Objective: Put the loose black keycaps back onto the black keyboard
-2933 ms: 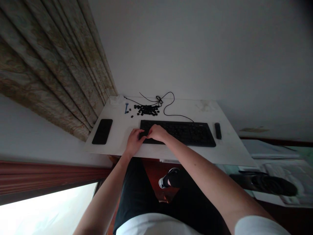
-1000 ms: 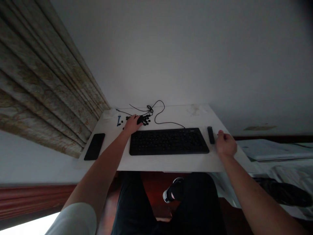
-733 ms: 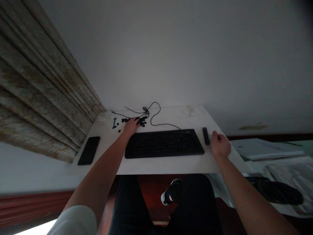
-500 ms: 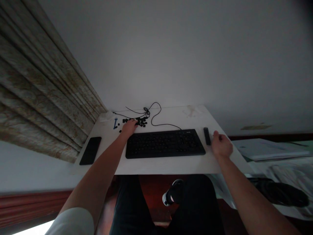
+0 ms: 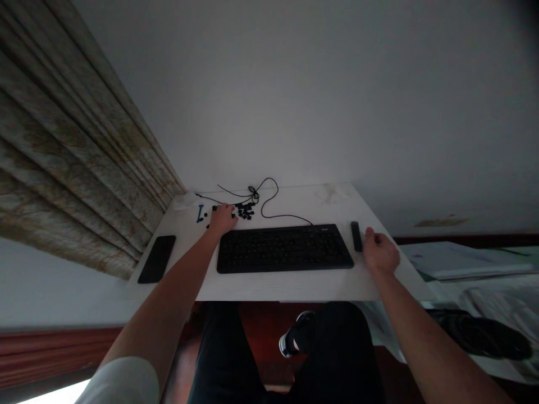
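Observation:
My left hand rests over a scatter of small black keycaps behind the keyboard's left end. Its fingers are spread and point away from me, hiding some of the caps. In front of me lies a black keyboard, its cable running off the rear edge. To the right of it, a short dark bar lies near the fingers of my right hand. That hand is curled closed on the tabletop; whatever it may hold is hidden.
A blue tool lies left of the keycaps. Further left, a black phone sits on the white table. A curtain hangs at the left, and papers are stacked beyond the right edge.
Among the keycaps my left hand has shifted slightly, its fingers now more spread, and more caps show to its right. My right hand stays curled beside the dark bar.

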A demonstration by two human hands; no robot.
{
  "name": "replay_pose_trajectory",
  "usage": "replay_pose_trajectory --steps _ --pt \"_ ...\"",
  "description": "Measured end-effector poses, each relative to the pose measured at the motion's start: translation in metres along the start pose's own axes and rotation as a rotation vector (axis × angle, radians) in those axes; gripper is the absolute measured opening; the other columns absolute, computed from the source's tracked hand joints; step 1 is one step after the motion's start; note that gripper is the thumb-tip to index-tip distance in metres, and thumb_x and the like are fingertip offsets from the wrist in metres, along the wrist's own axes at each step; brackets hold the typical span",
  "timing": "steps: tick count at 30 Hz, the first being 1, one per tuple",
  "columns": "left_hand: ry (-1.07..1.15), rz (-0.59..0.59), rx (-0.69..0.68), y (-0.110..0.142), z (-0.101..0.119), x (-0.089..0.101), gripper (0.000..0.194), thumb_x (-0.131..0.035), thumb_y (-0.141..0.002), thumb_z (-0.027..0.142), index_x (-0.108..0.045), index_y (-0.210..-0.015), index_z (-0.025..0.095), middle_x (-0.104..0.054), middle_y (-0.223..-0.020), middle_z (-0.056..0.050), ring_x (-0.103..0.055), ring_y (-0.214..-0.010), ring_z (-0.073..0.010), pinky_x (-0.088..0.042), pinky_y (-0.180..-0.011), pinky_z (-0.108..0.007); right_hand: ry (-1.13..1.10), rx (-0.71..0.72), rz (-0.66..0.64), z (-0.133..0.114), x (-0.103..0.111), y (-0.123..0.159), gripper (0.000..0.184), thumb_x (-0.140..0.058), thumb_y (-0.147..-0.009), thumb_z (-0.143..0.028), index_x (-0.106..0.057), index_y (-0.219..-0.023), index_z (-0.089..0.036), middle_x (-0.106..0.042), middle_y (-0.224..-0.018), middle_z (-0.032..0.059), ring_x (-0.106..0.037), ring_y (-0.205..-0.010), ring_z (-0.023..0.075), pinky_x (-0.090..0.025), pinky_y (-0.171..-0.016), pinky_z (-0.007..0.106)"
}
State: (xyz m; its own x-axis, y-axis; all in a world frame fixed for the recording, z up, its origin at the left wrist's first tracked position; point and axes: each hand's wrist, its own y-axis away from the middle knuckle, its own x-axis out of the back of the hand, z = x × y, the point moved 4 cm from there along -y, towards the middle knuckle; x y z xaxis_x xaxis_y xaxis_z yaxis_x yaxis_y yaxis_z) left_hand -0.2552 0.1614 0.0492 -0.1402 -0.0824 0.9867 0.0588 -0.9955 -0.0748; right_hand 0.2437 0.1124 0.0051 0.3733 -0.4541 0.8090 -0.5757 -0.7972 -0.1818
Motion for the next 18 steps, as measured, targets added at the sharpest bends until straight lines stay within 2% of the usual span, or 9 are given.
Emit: replay_pose_trajectory --steps 4,7,9,12,18 --pt "0.059 0.022 -0.133 -0.015 0.034 -0.006 0.037 -0.054 -0.091 0.022 -0.061 -0.127 0.018 -0.060 -0.133 -0.014 -0.054 -0.124 -0.0265 -0.039 -0.108 -0.039 0.008 -0.005 -0.003 0.000 0.000 0.000 0.058 -0.035 -0.095 -0.060 -0.072 -0.095 -0.015 -0.070 -0.085 0.0150 -0.060 -0.079 0.0285 -0.038 -0.071 0.037" --pt "0.085 0.014 -0.140 -0.032 0.055 -0.014 0.033 -0.052 -0.093 0.022 -0.063 -0.124 0.019 -0.062 -0.131 -0.014 -0.055 -0.123 -0.0270 -0.039 -0.107 -0.041 0.004 0.007 -0.011 -0.001 0.001 0.001 0.058 -0.035 -0.094 -0.060 -0.072 -0.095 -0.016 -0.071 -0.085 0.0149 -0.060 -0.079 0.0282 -0.038 -0.071 0.037" --pt "0.099 0.005 -0.114 -0.044 0.062 -0.020 0.029 -0.052 -0.092 0.021 -0.067 -0.116 0.017 -0.066 -0.123 -0.016 -0.059 -0.118 -0.0291 -0.041 -0.104 -0.043 0.000 0.016 -0.012 -0.002 0.002 0.001 0.059 -0.035 -0.095 -0.061 -0.072 -0.095 -0.016 -0.071 -0.085 0.0147 -0.060 -0.079 0.0279 -0.039 -0.071 0.037" --pt "0.122 -0.006 -0.059 -0.057 0.063 -0.026 0.026 -0.052 -0.089 0.015 -0.070 -0.108 0.017 -0.070 -0.110 -0.016 -0.063 -0.109 -0.0300 -0.045 -0.097 -0.043 0.014 0.009 -0.008 -0.003 0.003 0.002 0.060 -0.034 -0.094 -0.063 -0.072 -0.093 -0.016 -0.071 -0.084 0.0143 -0.060 -0.078 0.0274 -0.039 -0.071 0.037" --pt "0.184 0.005 -0.001 -0.065 0.052 -0.030 0.029 -0.050 -0.084 0.007 -0.070 -0.101 0.017 -0.070 -0.100 -0.015 -0.064 -0.103 -0.0287 -0.046 -0.090 -0.041 0.013 0.024 -0.013 -0.003 0.003 0.002 0.064 -0.033 -0.094 -0.066 -0.072 -0.092 -0.015 -0.071 -0.084 0.0139 -0.060 -0.077 0.0268 -0.039 -0.071 0.037"
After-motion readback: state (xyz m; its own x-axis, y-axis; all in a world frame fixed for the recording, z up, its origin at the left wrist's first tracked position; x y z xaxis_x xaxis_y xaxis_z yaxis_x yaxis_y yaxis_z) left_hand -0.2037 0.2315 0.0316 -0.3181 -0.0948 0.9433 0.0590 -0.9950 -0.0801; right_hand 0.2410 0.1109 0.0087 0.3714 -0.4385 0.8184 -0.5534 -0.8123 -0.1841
